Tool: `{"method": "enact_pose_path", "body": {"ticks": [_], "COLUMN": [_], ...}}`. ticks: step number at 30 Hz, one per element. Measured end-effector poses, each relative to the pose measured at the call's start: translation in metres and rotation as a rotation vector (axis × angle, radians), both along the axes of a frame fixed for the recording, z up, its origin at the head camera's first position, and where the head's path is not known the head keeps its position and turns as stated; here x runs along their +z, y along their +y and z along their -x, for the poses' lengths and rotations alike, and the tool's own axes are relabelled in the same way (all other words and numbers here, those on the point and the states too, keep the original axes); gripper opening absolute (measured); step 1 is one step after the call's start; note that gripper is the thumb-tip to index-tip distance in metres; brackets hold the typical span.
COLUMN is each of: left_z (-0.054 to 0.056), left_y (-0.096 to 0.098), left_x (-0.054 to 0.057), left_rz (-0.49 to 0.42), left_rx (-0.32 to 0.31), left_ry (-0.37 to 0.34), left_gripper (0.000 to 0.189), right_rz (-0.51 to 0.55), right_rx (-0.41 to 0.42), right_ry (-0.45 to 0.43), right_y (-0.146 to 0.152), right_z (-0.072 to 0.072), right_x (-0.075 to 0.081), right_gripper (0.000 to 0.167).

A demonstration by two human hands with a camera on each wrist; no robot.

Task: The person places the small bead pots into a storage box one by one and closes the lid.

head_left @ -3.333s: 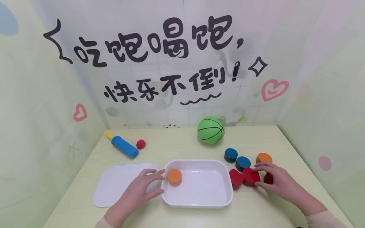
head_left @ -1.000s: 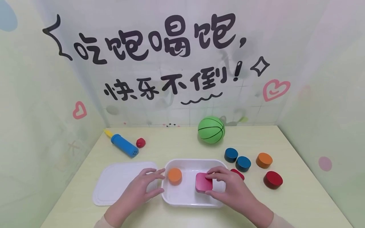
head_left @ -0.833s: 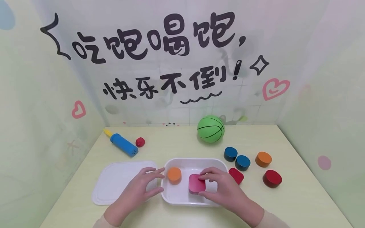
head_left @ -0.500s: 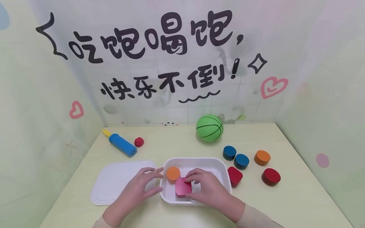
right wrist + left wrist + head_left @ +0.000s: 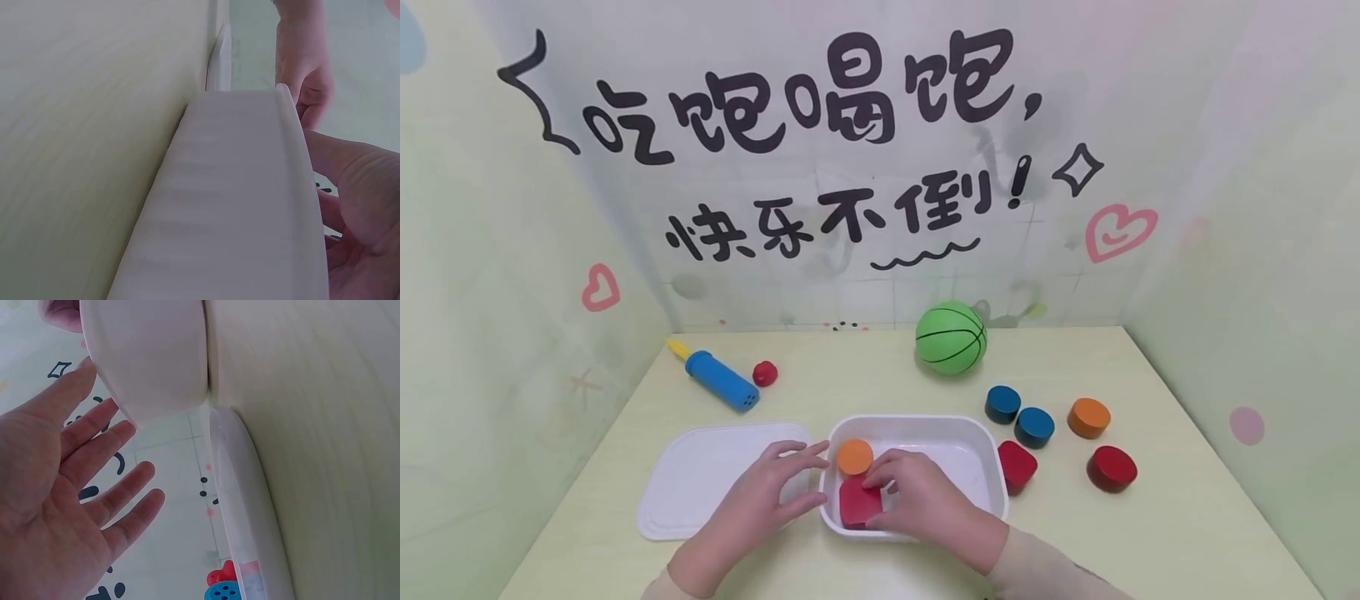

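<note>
A red rounded-square block [image 5: 858,502] is in the left front part of a white plastic box [image 5: 970,429]. My right hand [image 5: 928,493] reaches over the box and pinches this block between thumb and fingers. Just behind the block stands an orange round block [image 5: 854,456]. My left hand [image 5: 775,485] holds nothing; its spread fingertips are right at the box's left rim. In the left wrist view that hand's fingers are extended beside the box wall [image 5: 150,362]. The right wrist view has the box's side [image 5: 219,200] hiding the red block.
A white lid [image 5: 700,467] lies left of the box. Right of it are a red square block [image 5: 1018,465], two blue round blocks [image 5: 1003,403], an orange round block [image 5: 1089,417] and a red round block [image 5: 1112,468]. Behind are a green ball [image 5: 951,337], a blue pump [image 5: 724,382] and a small red piece [image 5: 765,373].
My right hand has picked up a red square block from right of the box and carried it left, into the box beside the orange block. The left hand has stayed at the rim.
</note>
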State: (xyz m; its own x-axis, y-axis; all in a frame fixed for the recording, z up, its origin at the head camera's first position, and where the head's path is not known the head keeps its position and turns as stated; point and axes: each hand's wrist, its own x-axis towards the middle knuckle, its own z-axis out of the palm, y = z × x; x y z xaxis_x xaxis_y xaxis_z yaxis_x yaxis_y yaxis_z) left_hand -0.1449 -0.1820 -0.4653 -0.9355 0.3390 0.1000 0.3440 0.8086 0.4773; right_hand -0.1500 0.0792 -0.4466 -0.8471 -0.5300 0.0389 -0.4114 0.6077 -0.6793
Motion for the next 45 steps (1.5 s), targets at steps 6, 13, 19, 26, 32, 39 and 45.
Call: {"method": "enact_pose_path", "body": {"ticks": [6,13,19,26,32,39,45], "left_z": [-0.003,-0.006,-0.009,-0.007,-0.007,-0.006,-0.005], "left_y": [0.002,0.005,0.005,0.007,0.007,0.006,0.005], "left_x": [-0.003,-0.002,-0.001,0.002,0.004,0.004,0.005], "left_rz": [0.002,0.011,0.009,-0.004,-0.001,0.017,0.022], "left_rx": [0.001,0.012,0.009,0.036,0.044,0.042,0.031], "left_ry": [-0.007,0.004,0.01,-0.035,-0.046,-0.035,-0.015], "left_gripper": [0.043,0.044,0.043,0.046,0.046,0.046,0.046], "right_rz": [-0.027,-0.018,-0.001,-0.011,0.021,0.066,0.096], "right_rx": [0.012,0.028,0.054,0.033,-0.007,-0.066,-0.131], "right_ry": [0.008,-0.017,-0.079,-0.057,-0.045,0.011,0.109], "right_y": [-0.004,-0.003,0.0,0.006,0.021,0.043,0.067], "right_z": [-0.001,-0.001,0.001,0.0,-0.003,-0.013,-0.02], "right_x": [-0.006,-0.008,-0.007,-0.004,0.002,0.016,0.025], "right_gripper": [0.034,0.031,0.029,0.029,0.026,0.023,0.025]}}
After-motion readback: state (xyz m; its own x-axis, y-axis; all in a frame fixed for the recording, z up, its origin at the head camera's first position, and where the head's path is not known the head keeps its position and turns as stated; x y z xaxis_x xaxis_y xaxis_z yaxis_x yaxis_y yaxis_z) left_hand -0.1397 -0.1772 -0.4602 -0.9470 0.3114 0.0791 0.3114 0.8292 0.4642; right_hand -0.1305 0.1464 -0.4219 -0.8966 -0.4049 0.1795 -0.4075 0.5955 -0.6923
